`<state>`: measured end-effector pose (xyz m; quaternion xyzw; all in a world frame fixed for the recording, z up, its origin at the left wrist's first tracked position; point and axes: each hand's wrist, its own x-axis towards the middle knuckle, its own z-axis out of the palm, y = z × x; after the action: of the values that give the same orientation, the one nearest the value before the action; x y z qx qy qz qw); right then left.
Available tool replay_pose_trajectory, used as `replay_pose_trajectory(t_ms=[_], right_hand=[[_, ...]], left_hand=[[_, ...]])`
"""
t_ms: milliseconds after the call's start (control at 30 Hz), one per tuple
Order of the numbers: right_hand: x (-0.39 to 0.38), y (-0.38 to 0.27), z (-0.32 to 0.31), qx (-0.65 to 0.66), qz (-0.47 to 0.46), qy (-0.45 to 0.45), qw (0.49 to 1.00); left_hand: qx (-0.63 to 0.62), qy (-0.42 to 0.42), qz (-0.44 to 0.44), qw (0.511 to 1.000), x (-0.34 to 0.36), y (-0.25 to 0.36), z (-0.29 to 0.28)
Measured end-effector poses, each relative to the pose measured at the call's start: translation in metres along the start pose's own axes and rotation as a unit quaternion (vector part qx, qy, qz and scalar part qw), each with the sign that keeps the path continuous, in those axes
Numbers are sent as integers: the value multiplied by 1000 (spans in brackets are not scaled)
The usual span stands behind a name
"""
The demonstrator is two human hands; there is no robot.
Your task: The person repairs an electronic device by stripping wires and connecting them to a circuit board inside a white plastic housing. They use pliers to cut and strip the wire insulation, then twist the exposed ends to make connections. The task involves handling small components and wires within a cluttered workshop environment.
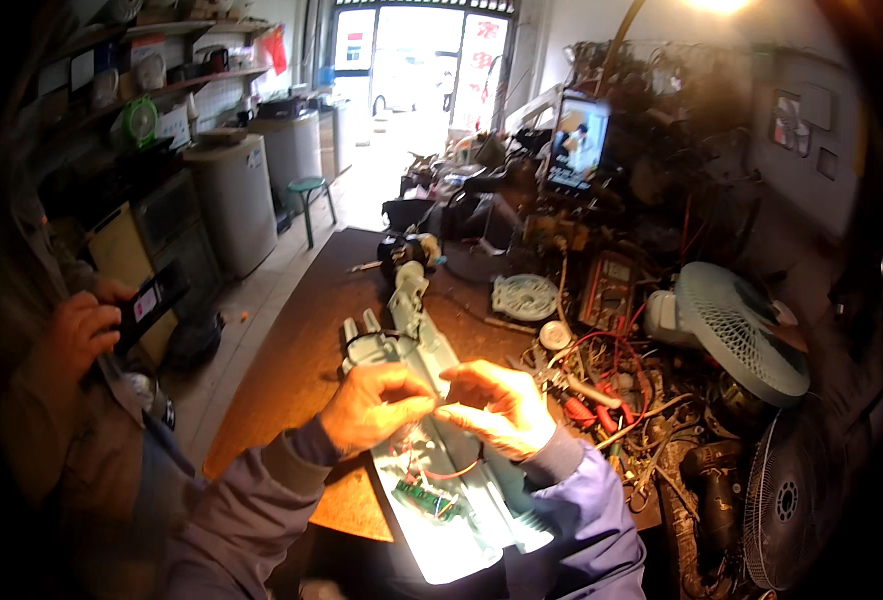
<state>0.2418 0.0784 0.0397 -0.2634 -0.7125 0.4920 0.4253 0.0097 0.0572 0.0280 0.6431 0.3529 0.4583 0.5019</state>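
Item under work: a long, pale green plastic housing (441, 555), lying lengthwise on the table (281, 350) in front of the person, its near end reaching the near edge. The left hand (376, 405) and right hand (501, 405) are over its middle, fingers curled toward the thumbs and fingertips close together. Whether either pinches a thin wire cannot be told; the detail is too small.

Handling, as judged: light, stiff, smooth-walled and rather slippery, with thin edges and slender prongs at the far end that could crack. Best hold is along the long side walls. The fine wiring should not bear any pull.

Containers: the housing is an open shell. Within its near half lie a green circuit board (428, 500) and red wires (451, 475); both appear fragile, and the board is best taken by its edges. Past the far end of the table stands a dark box-shaped item (408, 214); contents cannot be determined.

Surroundings: to the right, a pale round grille (524, 298), a red-framed meter (609, 290), pliers (539, 368) and a crowd of loose tools. Farther right, a pale green fan head (741, 330) and, nearer, a dark fan guard (786, 500). At left, another person's hand (86, 328) beside a phone (151, 305).
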Motion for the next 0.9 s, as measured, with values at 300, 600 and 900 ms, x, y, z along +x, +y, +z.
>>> replay_pose_trajectory(t_ms=[300, 600, 900], right_hand=[[7, 8, -4, -128, -160, -50, 978], [5, 3, 1, -222, -156, -4, 962], [5, -4, 4, -297, -117, -22, 947]], left_hand=[[-46, -53, -23, 997, -5, -5, -9], [-63, -48, -28, 996, -2, -6, -6], [211, 39, 199, 956, 0, -5, 4]])
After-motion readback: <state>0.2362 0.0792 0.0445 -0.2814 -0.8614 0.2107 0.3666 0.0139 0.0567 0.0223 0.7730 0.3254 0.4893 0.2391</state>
